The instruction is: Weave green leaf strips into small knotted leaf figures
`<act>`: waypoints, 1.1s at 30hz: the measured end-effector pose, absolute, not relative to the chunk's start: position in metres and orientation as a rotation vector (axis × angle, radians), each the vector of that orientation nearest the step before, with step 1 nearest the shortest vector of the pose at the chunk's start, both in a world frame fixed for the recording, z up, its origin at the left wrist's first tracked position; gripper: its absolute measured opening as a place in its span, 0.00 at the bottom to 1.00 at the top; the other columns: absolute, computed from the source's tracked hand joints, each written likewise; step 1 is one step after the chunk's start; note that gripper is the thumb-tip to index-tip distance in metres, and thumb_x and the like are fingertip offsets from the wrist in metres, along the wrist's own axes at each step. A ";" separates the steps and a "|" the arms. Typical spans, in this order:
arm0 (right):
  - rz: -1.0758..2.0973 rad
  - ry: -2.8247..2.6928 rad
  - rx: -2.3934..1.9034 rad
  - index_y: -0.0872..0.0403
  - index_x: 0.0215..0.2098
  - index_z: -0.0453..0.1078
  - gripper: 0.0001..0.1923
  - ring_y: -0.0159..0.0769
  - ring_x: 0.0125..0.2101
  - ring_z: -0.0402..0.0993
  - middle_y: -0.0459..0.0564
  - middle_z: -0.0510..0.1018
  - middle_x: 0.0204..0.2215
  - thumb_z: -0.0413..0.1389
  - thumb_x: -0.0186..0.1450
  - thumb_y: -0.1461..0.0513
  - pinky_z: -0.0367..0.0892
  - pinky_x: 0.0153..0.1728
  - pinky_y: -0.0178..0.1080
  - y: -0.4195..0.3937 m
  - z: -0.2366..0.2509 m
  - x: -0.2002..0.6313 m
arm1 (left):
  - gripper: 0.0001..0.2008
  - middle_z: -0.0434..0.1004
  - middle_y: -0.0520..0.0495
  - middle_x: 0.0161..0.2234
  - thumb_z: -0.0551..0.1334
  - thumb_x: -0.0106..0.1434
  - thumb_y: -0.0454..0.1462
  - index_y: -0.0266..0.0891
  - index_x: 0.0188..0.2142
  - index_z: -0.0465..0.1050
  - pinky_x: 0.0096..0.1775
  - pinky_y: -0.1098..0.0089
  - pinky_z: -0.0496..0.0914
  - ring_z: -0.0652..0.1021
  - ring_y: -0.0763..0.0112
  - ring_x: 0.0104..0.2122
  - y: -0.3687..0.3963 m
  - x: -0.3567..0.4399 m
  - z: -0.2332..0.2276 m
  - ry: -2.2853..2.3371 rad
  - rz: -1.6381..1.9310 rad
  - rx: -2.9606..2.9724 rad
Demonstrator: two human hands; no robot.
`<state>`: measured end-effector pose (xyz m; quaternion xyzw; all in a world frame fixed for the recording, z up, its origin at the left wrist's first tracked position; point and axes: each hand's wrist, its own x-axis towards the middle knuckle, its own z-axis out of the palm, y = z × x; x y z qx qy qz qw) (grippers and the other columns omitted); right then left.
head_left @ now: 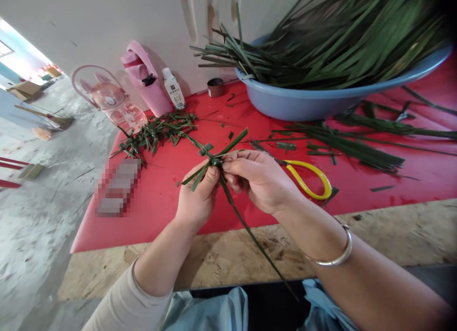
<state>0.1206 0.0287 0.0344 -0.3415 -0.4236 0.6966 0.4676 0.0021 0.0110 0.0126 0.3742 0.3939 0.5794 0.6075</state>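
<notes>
Head view: left fingers point(211, 175) and right fingers point(235, 167), closed, pinch a dark-green leaf knot point(215, 161) with splayed ends point(236, 140).

The green leaf-strip knot point(215, 161) is compact, held in mid-air. Short ends point(235, 141) splay outward; one long strip point(247, 228) trails down rightward.

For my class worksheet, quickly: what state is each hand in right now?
Left hand: closed, holding the knotted leaf piece.
Right hand: closed, pinching it too.

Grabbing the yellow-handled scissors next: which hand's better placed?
Right hand, I'd judge: the scissors lie beside it, farther from the left hand. Both hands pinch the leaf piece, so it must release first.
</notes>
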 end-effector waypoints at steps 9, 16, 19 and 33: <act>0.767 -1.406 -1.009 0.52 0.33 0.71 0.06 0.33 0.29 0.72 0.47 0.76 0.29 0.59 0.55 0.61 0.68 0.32 0.36 0.011 0.043 0.114 | 0.09 0.70 0.54 0.23 0.67 0.51 0.42 0.39 0.27 0.74 0.28 0.76 0.64 0.69 0.79 0.24 0.012 0.001 0.016 0.915 1.469 0.804; 0.490 -1.544 -1.059 0.50 0.30 0.73 0.04 0.34 0.28 0.73 0.46 0.78 0.27 0.55 0.59 0.62 0.69 0.32 0.36 0.012 0.037 0.116 | 0.11 0.75 0.50 0.31 0.65 0.52 0.44 0.40 0.32 0.75 0.36 0.70 0.68 0.75 0.70 0.33 0.010 0.003 0.013 0.886 1.430 0.822; 0.448 -1.545 -1.055 0.49 0.29 0.73 0.04 0.34 0.27 0.73 0.46 0.78 0.26 0.55 0.59 0.62 0.68 0.33 0.36 0.010 0.038 0.116 | 0.10 0.76 0.52 0.31 0.67 0.51 0.43 0.41 0.31 0.76 0.37 0.71 0.68 0.75 0.72 0.33 0.010 0.004 0.016 0.882 1.449 0.766; 0.718 -1.474 -0.994 0.52 0.29 0.73 0.04 0.34 0.32 0.74 0.47 0.78 0.30 0.56 0.59 0.63 0.69 0.37 0.37 0.015 0.040 0.119 | 0.09 0.70 0.54 0.22 0.66 0.52 0.43 0.39 0.28 0.75 0.25 0.75 0.62 0.69 0.79 0.22 0.010 -0.001 0.012 0.940 1.438 0.876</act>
